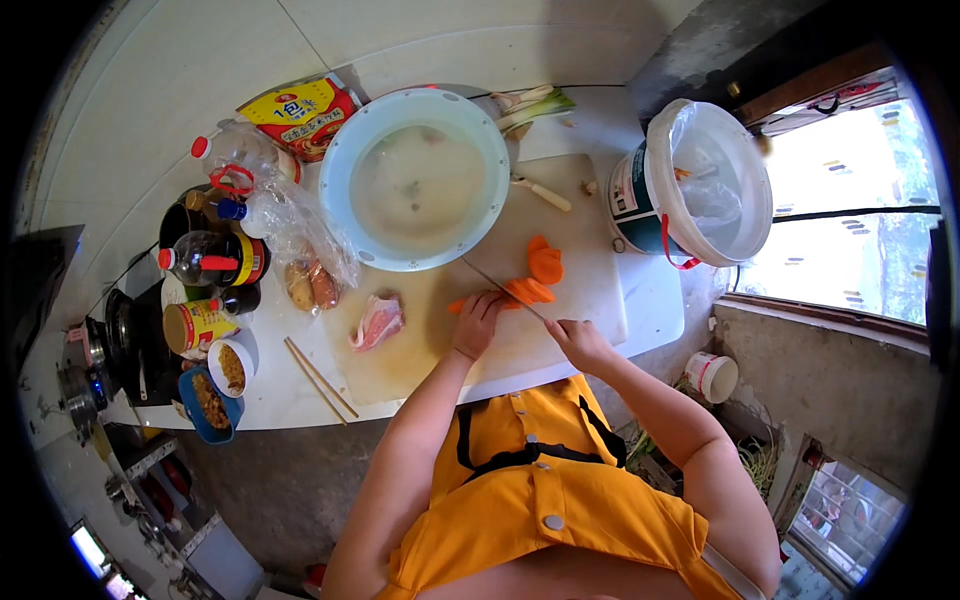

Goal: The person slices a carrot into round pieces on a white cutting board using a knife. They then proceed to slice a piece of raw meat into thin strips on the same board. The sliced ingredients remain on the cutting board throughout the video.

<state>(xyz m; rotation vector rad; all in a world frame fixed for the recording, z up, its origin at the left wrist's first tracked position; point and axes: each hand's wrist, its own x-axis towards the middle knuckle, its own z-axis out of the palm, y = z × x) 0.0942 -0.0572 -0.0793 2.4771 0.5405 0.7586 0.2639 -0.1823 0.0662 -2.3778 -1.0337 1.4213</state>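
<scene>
My left hand (478, 318) has its fingers bent over a carrot (456, 306) on the pale cutting board (430, 365). My right hand (572, 338) grips the handle of a long knife (491, 282), whose blade lies across the carrot beside my left fingertips. Cut orange pieces (530, 292) rest just right of the blade, and more flat slices (544, 260) lie behind them. A piece of raw meat (376, 322) sits on the board to the left of my hands. A peeler with a cream handle (548, 196) lies toward the back of the board.
A blue basin (482, 215) of cloudy water stands behind the board, a white bucket (650, 200) at the right. Bottles (205, 258), bagged potatoes (310, 285), two food bowls (212, 405) and chopsticks (320, 378) are on the left. Leeks (540, 108) and a packet (285, 110) lie behind.
</scene>
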